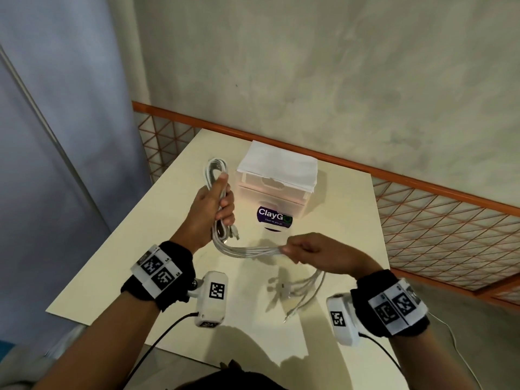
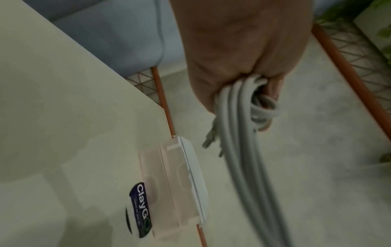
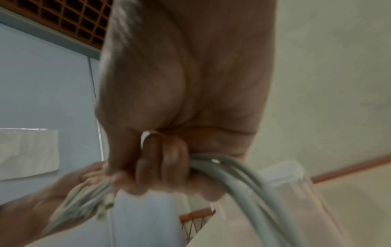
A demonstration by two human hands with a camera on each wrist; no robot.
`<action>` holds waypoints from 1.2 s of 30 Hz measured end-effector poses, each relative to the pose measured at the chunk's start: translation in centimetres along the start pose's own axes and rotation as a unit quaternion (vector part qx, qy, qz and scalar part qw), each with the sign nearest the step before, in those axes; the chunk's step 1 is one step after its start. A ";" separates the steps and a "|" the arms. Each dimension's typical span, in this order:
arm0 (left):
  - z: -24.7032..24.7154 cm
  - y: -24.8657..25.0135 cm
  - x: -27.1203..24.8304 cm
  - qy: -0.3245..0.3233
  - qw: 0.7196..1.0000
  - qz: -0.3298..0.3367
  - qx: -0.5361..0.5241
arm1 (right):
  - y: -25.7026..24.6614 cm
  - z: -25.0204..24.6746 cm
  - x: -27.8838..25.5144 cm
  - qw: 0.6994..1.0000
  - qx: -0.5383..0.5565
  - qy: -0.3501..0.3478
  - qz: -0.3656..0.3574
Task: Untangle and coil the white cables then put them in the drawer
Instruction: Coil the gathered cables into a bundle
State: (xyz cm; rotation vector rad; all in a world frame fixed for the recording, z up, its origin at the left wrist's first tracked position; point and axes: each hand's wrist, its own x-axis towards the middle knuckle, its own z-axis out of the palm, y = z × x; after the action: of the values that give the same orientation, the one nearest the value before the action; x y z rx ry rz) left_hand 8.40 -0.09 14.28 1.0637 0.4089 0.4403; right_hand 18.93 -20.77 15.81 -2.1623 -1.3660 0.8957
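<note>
A bundle of white cables (image 1: 247, 251) hangs in the air over the cream table (image 1: 157, 220). My left hand (image 1: 218, 205) grips its looped part upright, and the loops (image 1: 215, 171) stick out above the fist. My right hand (image 1: 298, 250) pinches the same strands lower right. The loose ends with plugs (image 1: 298, 288) droop from the right hand toward the table. In the left wrist view the cables (image 2: 243, 150) run down out of the fist (image 2: 243, 93). The right wrist view shows curled fingers (image 3: 160, 165) around grey-white strands (image 3: 239, 173). A translucent drawer box (image 1: 275, 184) stands behind the hands, its drawers closed.
A folded white sheet (image 1: 281, 161) lies on top of the drawer box, and a purple ClayGo sticker (image 1: 274, 219) sits at its front. An orange mesh railing (image 1: 422, 212) runs behind and right of the table. The wall is close behind.
</note>
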 end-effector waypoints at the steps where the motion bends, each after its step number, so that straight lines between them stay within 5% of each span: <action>1: 0.1 -0.2 -0.4 -0.036 0.998 -0.010 0.041 | -0.2 -0.4 -0.1 1.000 0.003 0.013 -0.005; 5: 2.2 -1.3 -2.1 -0.142 0.969 -0.025 0.201 | -2.1 -1.5 0.1 0.997 -0.010 0.061 -0.035; 14: 4.1 -1.1 -3.6 -0.112 0.958 0.017 0.264 | -3.4 -2.0 1.1 0.982 -0.040 0.172 -0.068; 31: 4.3 -1.5 -3.5 -0.138 0.956 -0.033 0.256 | -3.0 -1.4 1.3 0.976 -0.074 0.194 -0.058; 36: 4.4 -1.9 -3.6 -0.131 0.973 -0.055 0.183 | -3.5 -1.5 1.1 0.979 -0.053 0.188 -0.062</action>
State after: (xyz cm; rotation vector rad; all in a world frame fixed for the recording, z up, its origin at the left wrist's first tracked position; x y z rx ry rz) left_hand 7.96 -6.00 14.79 1.4293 0.3171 0.1209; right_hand 18.17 -18.29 18.78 -2.1560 -1.3603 0.3492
